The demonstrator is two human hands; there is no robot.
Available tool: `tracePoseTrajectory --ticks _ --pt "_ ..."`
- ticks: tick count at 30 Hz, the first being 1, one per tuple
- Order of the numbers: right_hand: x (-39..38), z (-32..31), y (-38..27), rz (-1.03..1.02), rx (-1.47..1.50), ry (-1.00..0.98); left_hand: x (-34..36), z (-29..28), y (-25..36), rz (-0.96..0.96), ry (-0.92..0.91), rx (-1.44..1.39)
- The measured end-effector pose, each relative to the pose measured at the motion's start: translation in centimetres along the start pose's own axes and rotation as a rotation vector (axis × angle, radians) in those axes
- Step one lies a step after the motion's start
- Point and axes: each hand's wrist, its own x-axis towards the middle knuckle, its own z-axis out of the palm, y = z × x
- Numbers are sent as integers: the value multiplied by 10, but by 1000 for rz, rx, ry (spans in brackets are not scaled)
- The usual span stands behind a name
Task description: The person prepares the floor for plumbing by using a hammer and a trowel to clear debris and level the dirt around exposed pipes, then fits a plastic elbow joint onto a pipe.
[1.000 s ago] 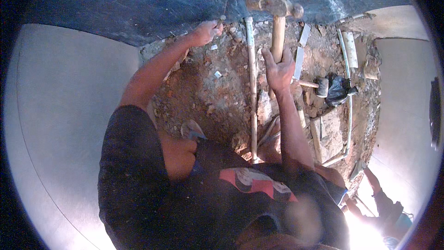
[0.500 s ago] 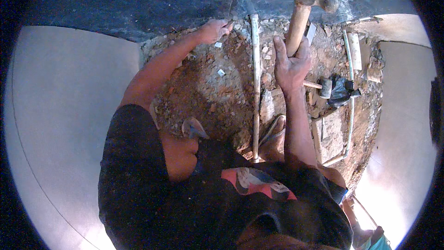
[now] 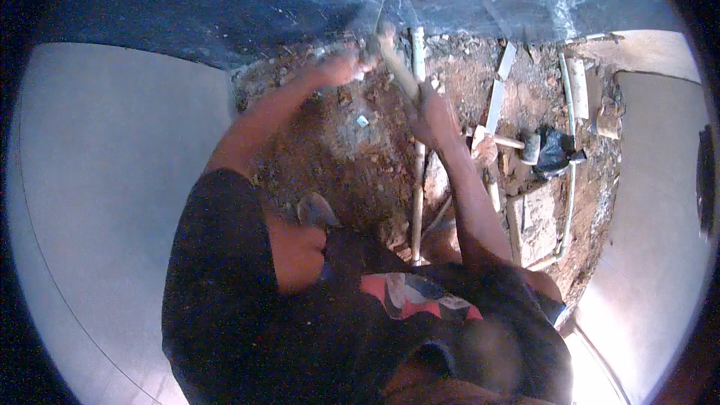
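My right hand (image 3: 436, 121) is wrapped round the wooden handle of a hammer (image 3: 401, 71). The hammer is smeared by motion, its head low at the foot of the dark marbled wall (image 3: 225, 7). Just left of the hammer head, my left hand (image 3: 341, 69) is closed close to the wall's base. Whatever it grips is blurred and partly hidden. Below both hands lies broken, rubble-strewn soil (image 3: 352, 180) with a small pale chip (image 3: 362, 121) on it.
A pale pipe (image 3: 417, 202) runs upright through the rubble beside my right forearm. Farther right are a flat metal strip (image 3: 496, 105), a mallet (image 3: 530, 148), a black plastic bag (image 3: 553, 156) and a thinner pipe (image 3: 570, 202). Smooth pale panels (image 3: 135, 180) flank the dirt.
The hammer has swung down and left from its raised position to beside my left hand. My right hand moved with it, uncovering the metal strip. My left hand has shifted slightly down and left.
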Motion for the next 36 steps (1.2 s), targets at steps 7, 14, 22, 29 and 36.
tracePoseTrajectory --ticks 7,14,22,29,36 --pt "-12 -34 -42 22 321 344 -6 2 -20 -247 -58 -231" --pt "-1 -16 4 41 25 138 5 3 -14 -274 -118 -153" --pt "-7 -34 -27 75 228 478 7 3 -16 -248 -119 -7" --pt "-6 8 25 83 25 -93 18 11 0 -179 -273 197" --pt "-10 -4 1 247 324 315 6 -1 11 -249 -228 10"
